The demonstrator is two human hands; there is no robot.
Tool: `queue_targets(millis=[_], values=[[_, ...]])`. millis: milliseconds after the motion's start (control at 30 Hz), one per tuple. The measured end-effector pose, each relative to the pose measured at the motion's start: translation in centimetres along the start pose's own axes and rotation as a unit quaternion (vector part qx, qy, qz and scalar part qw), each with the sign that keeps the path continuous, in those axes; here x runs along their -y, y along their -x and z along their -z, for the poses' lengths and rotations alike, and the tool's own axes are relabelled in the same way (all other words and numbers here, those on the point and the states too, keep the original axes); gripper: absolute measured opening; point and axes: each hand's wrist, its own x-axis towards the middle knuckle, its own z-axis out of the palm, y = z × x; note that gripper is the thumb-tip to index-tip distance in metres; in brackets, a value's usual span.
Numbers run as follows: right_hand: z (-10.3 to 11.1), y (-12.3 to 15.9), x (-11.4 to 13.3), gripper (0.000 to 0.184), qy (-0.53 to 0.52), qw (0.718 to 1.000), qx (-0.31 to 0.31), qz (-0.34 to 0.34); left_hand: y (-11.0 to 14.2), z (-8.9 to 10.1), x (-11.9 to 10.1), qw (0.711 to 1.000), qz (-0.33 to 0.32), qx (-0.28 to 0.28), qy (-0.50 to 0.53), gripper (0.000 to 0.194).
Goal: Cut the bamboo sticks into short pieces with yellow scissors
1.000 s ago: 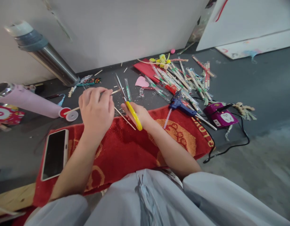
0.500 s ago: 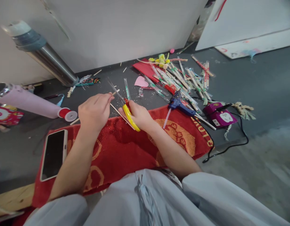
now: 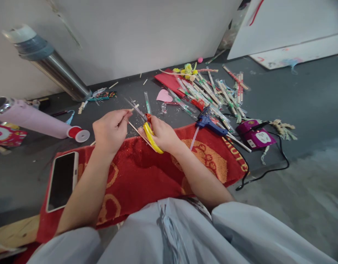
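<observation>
My left hand [image 3: 110,130] is closed, pinching a short thin wooden stick [image 3: 135,107] between thumb and forefinger; its pale end sticks out at the scissor blades. My right hand [image 3: 163,135] is wrapped around scissors [image 3: 150,137] with yellow and red handles. Their blades point up and left, slightly apart, close by the stick's end. A second, longer thin stick [image 3: 140,134] slants from beside my left fingers down under my right hand; which hand holds it I cannot tell. Below both hands lies a red towel [image 3: 141,176] with an orange pattern.
A blue glue gun [image 3: 208,121] rests at the towel's right edge, beside a purple box [image 3: 256,135] with a black cord. Several wrapped chopsticks [image 3: 204,91] are heaped behind. To the left are a phone [image 3: 62,181], a pink tumbler [image 3: 37,117] and a steel flask [image 3: 61,71].
The scissor blades have parted a little and swung slightly to the right. My left hand has shifted very slightly, still pinching the short stick.
</observation>
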Motion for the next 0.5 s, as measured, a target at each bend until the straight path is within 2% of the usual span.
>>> queue_targets(millis=[333, 500], values=[[-0.53, 0.06, -0.47, 0.060, 0.004, 0.998, -0.052, 0.023, -0.03, -0.01, -0.04, 1.000, 0.011, 0.022, 0.003, 0.018], [-0.32, 0.06, -0.28, 0.056, 0.000, 1.000, -0.027, 0.008, -0.05, 0.11, -0.11, 0.999, 0.003, 0.029, -0.020, 0.020]])
